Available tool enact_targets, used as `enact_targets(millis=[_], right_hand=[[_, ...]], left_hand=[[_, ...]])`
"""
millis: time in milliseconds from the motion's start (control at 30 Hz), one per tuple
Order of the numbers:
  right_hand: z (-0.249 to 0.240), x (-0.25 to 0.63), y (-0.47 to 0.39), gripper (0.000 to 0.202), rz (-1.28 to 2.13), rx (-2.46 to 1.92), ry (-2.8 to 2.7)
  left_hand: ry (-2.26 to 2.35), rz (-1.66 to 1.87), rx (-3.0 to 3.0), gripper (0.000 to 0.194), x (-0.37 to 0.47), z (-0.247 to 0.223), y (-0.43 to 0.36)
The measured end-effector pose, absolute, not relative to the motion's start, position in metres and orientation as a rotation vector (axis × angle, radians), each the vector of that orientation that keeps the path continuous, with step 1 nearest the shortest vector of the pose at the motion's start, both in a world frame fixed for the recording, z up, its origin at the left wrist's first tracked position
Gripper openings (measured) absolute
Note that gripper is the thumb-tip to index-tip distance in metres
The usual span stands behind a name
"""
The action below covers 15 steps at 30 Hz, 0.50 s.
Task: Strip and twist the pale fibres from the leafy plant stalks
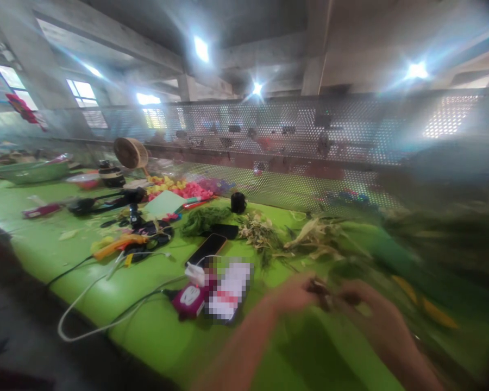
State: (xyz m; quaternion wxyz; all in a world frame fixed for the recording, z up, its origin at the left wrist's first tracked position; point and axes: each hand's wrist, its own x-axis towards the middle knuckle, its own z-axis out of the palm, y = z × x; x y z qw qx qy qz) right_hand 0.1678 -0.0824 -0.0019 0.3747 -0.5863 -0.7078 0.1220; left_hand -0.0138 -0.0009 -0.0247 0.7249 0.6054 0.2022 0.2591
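Roughly: both hands pinch a small dark plant piece over the green desk

Frame is motion-blurred. Small dark piece (321, 290), probably a dried stem or flower bit, sits between the two hands low in view, just above the desk (155, 326). Left hand (295, 293) has fingers closed on its left end; right hand (361, 298) has fingers closed on its right end. Exact finger spread cannot be told through the blur.

Handling, as a guess: light, thin, likely brittle or limp; best gripped with fingertips close to the middle, gently, since dried material may snap or crumble.

Outward: heap of pale dried leaves and stems (309, 239) just beyond the hands, green foliage bunch (204, 217) further left. Smartphone (207, 248) lies flat near a pink charger block (189, 301) with white cable (85, 296). Orange-handled tool (118, 244), dark cup (238, 202), pile of pink and yellow flowers (183, 189) and small fan (130, 153) toward the back. Perforated metal screen (309, 136) runs along the far edge.
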Motion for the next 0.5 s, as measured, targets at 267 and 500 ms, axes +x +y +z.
enact_targets(millis=[267, 500], right_hand=[[-0.008, 0.169, -0.080, 0.010, 0.255, -1.471, -1.826], [-0.006, 0.165, -0.080, 0.015, 0.268, -1.419, -1.826]], left_hand=[[0.439, 0.552, 1.437, 0.026, -0.013, -0.021, -0.003], [0.672, 0.647, 1.505, 0.029, -0.009, -0.036, -0.004]])
